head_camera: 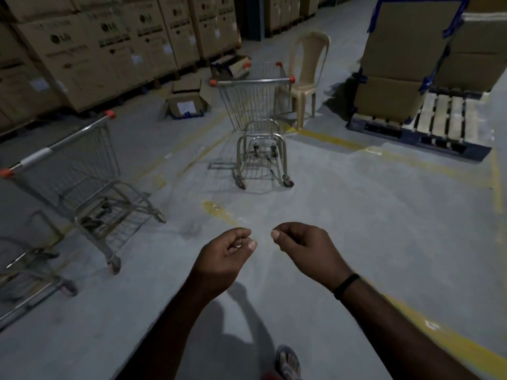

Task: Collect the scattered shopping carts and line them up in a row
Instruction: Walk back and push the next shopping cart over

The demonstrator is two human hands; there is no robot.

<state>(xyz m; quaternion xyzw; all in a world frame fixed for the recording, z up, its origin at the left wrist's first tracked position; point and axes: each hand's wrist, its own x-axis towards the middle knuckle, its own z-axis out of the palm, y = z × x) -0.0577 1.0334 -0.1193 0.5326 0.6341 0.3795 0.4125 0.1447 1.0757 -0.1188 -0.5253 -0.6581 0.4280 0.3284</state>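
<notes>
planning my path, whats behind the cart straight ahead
A beige plastic chair stands behind the shopping cart's right side, an opened cardboard box behind its left. The wire basket partly screens the chair's near leg.

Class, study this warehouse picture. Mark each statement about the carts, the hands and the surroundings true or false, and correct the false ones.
1. Both hands hold a cart's handle. False: the left hand and the right hand hold nothing and touch no cart.
2. A plastic chair stands behind the middle cart. True.
3. The left cart is nested into the middle cart. False: the two stand well apart.
4. Stacked cardboard boxes rest on a pallet at the right. True.
5. The middle cart's basket is full of boxes. False: nothing shows inside its wire basket.
</notes>
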